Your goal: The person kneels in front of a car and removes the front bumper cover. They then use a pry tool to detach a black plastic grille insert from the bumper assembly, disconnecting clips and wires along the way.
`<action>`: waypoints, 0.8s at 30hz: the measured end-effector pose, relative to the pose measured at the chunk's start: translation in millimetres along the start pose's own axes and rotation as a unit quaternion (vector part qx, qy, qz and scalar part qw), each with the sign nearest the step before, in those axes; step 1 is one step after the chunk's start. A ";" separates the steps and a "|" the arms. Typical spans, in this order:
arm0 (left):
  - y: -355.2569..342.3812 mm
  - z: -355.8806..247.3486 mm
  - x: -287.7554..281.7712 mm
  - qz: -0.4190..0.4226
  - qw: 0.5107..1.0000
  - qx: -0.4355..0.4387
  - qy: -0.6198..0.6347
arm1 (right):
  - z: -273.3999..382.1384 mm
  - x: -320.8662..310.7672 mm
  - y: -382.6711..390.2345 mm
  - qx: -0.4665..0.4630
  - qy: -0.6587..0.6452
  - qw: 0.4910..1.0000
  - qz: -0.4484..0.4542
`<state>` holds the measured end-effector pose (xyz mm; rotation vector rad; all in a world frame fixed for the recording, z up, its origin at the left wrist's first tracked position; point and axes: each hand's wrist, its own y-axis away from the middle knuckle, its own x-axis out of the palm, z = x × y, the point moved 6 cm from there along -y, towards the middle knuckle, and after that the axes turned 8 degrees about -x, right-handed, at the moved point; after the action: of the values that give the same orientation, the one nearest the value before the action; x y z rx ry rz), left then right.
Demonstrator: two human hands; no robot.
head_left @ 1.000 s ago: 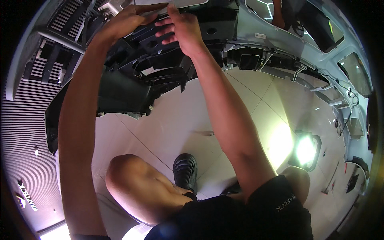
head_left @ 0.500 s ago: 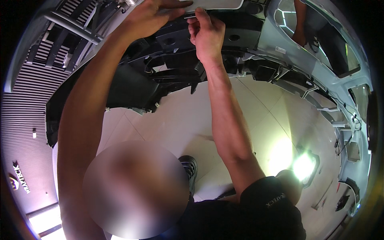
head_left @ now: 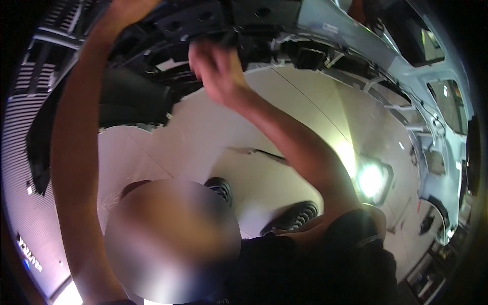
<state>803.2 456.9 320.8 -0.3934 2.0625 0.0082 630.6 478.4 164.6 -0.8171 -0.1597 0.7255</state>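
Observation:
My left hand (head_left: 133, 7) reaches to the top edge of the view, at the upper black plastic car part (head_left: 206, 18); its fingers run out of the picture, so what they touch is hidden. My right hand (head_left: 216, 68) is smeared by motion lower down, in front of the black trim with holes and brackets (head_left: 254, 46); I cannot make out whether it touches the trim or holds anything. A curved, dark lower trim piece (head_left: 134, 101) hangs beside my left forearm.
A pale blue-grey car body shell (head_left: 417, 86) with openings curves down the right. A lit work lamp (head_left: 371, 180) stands on the tiled floor (head_left: 310, 122) near my black shoes (head_left: 292, 218). Slatted metal panelling (head_left: 25, 132) lines the left. Dark loose items lie at the lower right.
My right hand has come down and leftward, away from the pale strip it was fingering at the top. My left hand has shifted up in the view, which has also tilted.

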 end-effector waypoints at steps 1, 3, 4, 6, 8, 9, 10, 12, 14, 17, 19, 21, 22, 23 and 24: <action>3.5 -3.0 -1.5 -0.009 1.000 0.010 0.003 | 2.0 -2.3 45.8 0.037 0.032 0.995 0.088; 6.9 -0.2 -3.4 -0.027 0.993 -0.072 -0.084 | -6.9 -15.3 150.5 0.112 0.189 0.909 0.355; 8.3 -15.5 -2.0 -0.026 0.998 0.013 -0.052 | -22.6 -29.6 212.0 0.261 0.264 0.807 0.460; 13.4 -21.4 -3.1 -0.028 0.994 -0.027 -0.102 | -21.8 -62.2 294.7 0.302 0.344 0.714 0.530; 16.5 -24.8 -5.4 0.045 0.984 -0.094 -0.142 | -18.2 -74.2 335.0 0.289 0.328 0.738 0.514; 23.7 -29.6 -1.8 0.036 0.989 -0.071 -0.128 | -10.5 -79.8 343.7 0.269 0.327 0.760 0.493; 25.9 -34.7 -2.3 0.023 0.992 -0.046 -0.115 | -8.9 -86.3 352.7 0.292 0.332 0.721 0.533; 33.7 -31.4 -4.7 -0.007 0.992 -0.041 -0.123 | -3.5 -99.6 339.8 0.291 0.364 0.667 0.582; 15.9 -17.2 -2.9 0.034 0.991 -0.108 -0.071 | -3.2 -132.7 285.7 0.360 0.302 0.717 0.515; 8.2 -14.0 -1.6 -0.063 0.984 0.099 -0.131 | 13.9 -170.8 160.6 0.364 0.313 0.798 0.364; -1.7 4.2 3.9 -0.032 0.991 0.095 -0.090 | 45.2 -184.7 50.6 0.181 0.353 0.888 0.234; -7.6 15.4 7.5 -0.026 0.992 0.094 -0.076 | 79.8 -188.4 -32.9 0.067 0.373 0.910 0.166; -8.5 18.3 7.9 -0.036 0.991 0.095 -0.083 | 93.6 -184.0 -63.7 0.021 0.423 0.891 0.162; -8.8 19.6 8.0 -0.046 0.990 0.095 -0.090 | 108.2 -174.4 -85.6 -0.047 0.455 0.874 0.161; -8.9 21.0 8.4 -0.048 0.991 0.085 -0.095 | 113.4 -166.3 -98.1 -0.041 0.475 0.862 0.173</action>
<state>819.7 449.7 304.4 -0.3716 1.8386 -0.1798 512.5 394.8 335.5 -1.2202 0.8751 0.5722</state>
